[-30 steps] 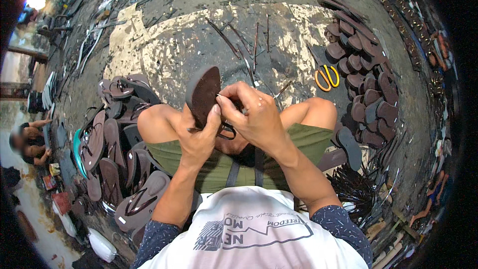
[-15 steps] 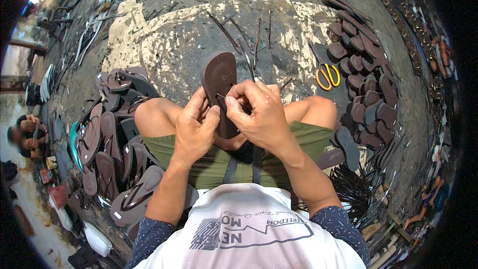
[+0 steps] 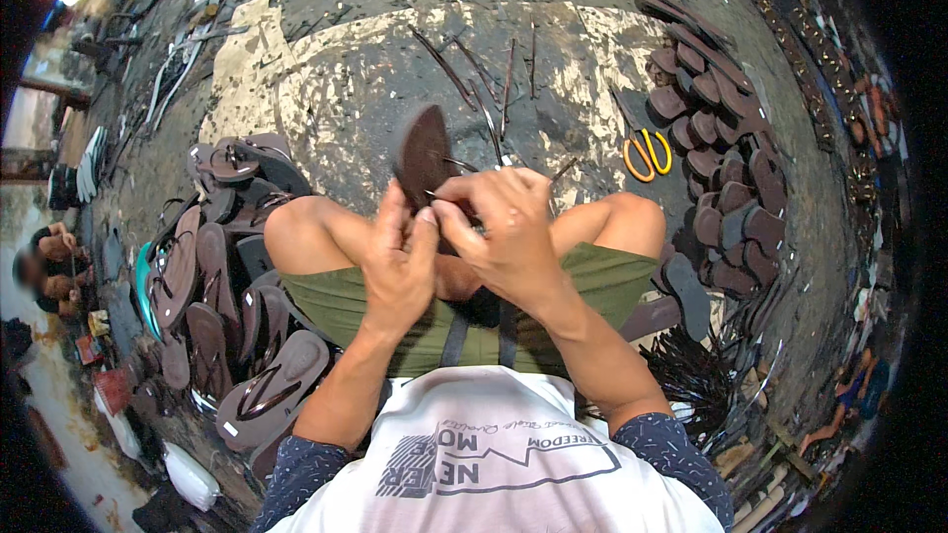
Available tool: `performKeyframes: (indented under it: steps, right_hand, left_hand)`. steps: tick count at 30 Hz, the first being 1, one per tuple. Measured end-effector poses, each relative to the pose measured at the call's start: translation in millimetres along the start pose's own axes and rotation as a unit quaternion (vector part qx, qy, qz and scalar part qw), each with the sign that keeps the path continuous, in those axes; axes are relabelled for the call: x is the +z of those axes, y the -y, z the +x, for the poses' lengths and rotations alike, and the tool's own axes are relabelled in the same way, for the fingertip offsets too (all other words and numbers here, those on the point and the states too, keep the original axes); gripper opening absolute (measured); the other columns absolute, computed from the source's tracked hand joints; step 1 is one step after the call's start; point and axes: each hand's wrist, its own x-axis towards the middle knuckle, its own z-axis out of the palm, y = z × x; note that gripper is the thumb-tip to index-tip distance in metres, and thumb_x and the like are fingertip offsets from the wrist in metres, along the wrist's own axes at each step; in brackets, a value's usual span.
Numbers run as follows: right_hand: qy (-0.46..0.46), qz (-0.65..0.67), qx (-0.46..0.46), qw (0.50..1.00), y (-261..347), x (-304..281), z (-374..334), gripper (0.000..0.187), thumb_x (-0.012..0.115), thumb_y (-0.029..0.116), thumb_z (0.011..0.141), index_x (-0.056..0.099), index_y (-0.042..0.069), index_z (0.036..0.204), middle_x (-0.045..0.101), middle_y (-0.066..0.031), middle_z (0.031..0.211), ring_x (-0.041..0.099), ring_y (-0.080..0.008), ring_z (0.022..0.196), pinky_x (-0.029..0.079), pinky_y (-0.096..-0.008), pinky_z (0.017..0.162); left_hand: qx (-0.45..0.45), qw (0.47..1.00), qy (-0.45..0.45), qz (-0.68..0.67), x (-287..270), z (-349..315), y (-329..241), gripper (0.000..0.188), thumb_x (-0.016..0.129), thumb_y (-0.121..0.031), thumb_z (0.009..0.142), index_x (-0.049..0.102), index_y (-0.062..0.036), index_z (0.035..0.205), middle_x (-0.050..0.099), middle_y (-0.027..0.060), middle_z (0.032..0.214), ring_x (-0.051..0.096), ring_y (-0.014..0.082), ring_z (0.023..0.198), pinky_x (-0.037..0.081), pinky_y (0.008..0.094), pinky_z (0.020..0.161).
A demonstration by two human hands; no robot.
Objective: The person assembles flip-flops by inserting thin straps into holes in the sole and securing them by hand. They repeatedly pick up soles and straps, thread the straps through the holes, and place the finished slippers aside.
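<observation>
A dark brown sandal sole (image 3: 425, 153) is held up, tilted, in front of my lap, blurred by motion. My left hand (image 3: 397, 257) is closed on its left edge, thumb against the near part. At the sole's right side my right hand (image 3: 506, 227) pinches thumb and forefinger together by a thin dark strap (image 3: 456, 167) that sticks out of the sole. The fingertips hide most of that strap and the sole's lower end.
Finished-looking flip-flops (image 3: 209, 341) are heaped at my left. Several brown soles (image 3: 762, 173) are stacked at my right, near yellow-handled scissors (image 3: 669, 152). Loose dark strips (image 3: 508, 89) lie ahead; a bundle of dark straps (image 3: 691, 370) sits by my right elbow. Another person (image 3: 59, 262) sits far left.
The sole has tilted and turned more edge-on, shifting slightly left. My right hand has moved a little left and down with it; my left hand has turned slightly.
</observation>
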Motion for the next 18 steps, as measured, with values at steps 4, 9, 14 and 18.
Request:
performKeyframes:
  steps: [4, 9, 14, 18]
  right_hand:
    - [0.001, -0.009, -0.008, 1.000, -3.3, -9.4, -0.3, 0.025, 0.078, 0.022, 0.082, 0.071, 0.013, 0.105, 0.068, -0.0053, 0.115, 0.060, -0.0239, 0.105, 0.037, -0.0399, 0.094]
    - [-0.034, 0.141, 0.156, 0.977, -52.6, 10.1, -35.6, 0.042, 0.078, 0.015, 0.085, 0.070, 0.004, 0.124, 0.060, -0.0159, 0.138, 0.058, -0.0325, 0.124, 0.040, -0.0423, 0.110]
    - [0.028, 0.193, 0.112, 0.974, -70.5, -11.6, -27.4, 0.016, 0.071, 0.007, 0.088, 0.073, 0.002, 0.103, 0.069, -0.0145, 0.128, 0.062, -0.0273, 0.119, 0.044, -0.0404, 0.105]
    - [-0.022, 0.189, 0.112, 0.975, -72.2, -15.2, -19.7, 0.007, 0.069, 0.008, 0.091, 0.070, 0.003, 0.096, 0.073, -0.0133, 0.119, 0.065, -0.0255, 0.110, 0.047, -0.0392, 0.100]
  left_hand:
    - [-0.036, 0.985, -0.041, -0.164, 3.7, 7.1, 5.6, 0.043, 0.058, -0.005, 0.102, 0.048, 0.0010, 0.143, 0.063, 0.0082, 0.127, 0.062, 0.0149, 0.107, 0.051, 0.0244, 0.092]
    - [-0.063, 0.889, -0.096, -0.444, 5.8, 10.0, 3.7, 0.038, 0.053, -0.015, 0.104, 0.046, -0.0092, 0.141, 0.059, 0.0089, 0.131, 0.060, 0.0195, 0.113, 0.054, 0.0393, 0.097]
    - [-0.049, 0.992, 0.008, -0.115, -53.6, 16.0, 26.5, 0.038, 0.061, -0.011, 0.094, 0.059, -0.0033, 0.131, 0.064, 0.0142, 0.130, 0.061, 0.0292, 0.120, 0.049, 0.0396, 0.102]
    - [0.039, 0.960, 0.074, 0.266, -76.9, -5.1, 19.8, 0.039, 0.064, 0.003, 0.082, 0.064, 0.0024, 0.121, 0.069, 0.0198, 0.116, 0.063, 0.0316, 0.117, 0.047, 0.0355, 0.101]
